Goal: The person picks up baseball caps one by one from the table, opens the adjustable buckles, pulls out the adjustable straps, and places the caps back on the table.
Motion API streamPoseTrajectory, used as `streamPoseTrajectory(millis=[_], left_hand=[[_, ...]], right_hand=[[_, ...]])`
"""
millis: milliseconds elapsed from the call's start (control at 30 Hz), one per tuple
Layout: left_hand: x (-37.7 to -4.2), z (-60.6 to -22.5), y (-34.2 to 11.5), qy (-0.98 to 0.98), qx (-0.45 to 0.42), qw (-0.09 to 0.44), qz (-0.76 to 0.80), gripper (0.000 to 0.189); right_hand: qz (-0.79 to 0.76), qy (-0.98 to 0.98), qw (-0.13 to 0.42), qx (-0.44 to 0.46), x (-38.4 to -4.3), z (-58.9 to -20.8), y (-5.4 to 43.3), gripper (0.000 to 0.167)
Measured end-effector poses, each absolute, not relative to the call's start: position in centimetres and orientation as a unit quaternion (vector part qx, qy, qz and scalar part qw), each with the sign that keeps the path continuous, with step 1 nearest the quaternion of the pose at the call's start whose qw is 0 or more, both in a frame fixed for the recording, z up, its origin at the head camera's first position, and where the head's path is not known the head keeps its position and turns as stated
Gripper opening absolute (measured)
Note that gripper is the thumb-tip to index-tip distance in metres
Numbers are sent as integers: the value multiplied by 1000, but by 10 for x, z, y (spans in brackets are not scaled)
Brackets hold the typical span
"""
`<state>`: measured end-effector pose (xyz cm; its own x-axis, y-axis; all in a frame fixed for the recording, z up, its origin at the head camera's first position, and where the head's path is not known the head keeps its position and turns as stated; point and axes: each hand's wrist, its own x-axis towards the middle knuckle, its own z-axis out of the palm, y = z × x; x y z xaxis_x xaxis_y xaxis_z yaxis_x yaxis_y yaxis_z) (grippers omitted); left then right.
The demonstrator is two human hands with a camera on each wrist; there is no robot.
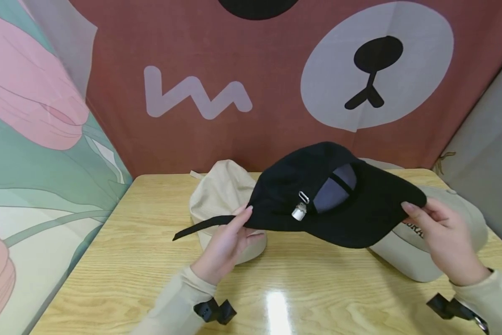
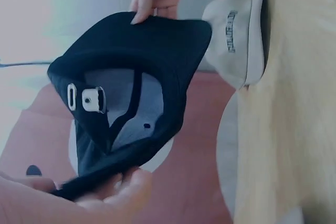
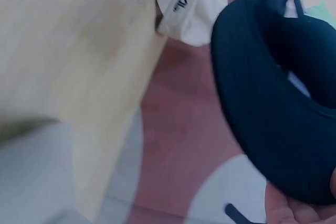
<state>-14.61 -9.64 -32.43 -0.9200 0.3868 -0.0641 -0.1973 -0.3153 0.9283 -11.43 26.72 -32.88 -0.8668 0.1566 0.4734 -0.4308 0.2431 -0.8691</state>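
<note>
Indoor corner resembling a small filming booth. A wood-grained bench (image 1: 129, 260) is bounded at the back by a reddish-brown cloth (image 1: 276, 111) printed with part of a cartoon animal's face, on the left by a flower-printed sheet (image 1: 29, 186), and on the right by a plain grey screen (image 1: 485, 139). A bright reflection (image 1: 277, 309) on the bench top indicates lighting from above; small black devices (image 1: 206, 311) worn at both wrists fit a recording set-up. Whether the surrounding building is a home, office or studio cannot be determined.
</note>
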Motion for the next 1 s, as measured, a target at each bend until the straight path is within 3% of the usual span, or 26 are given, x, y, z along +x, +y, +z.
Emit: streamPoseTrajectory(millis=[133,333,533,767,1000], left_hand=[[-142,-331,-95,568,64,194,797,51],[-141,-338,-95,578,61,207,787,51],[-142,-343,-95,582,60,213,782,51],[-140,-343,-94,596,61,219,770,51],[-138,-344,-95,597,64,222,768,52]], right_hand=[[487,-805,333,65,-112,-315,266,18],[398,-822,402,59,-107,-303,266,46],[329,-820,443,151,-109,-295,263,14],[246,-785,513,243,-119,-292,251,43],[182,-740,564,319,-129,-293,237,34]])
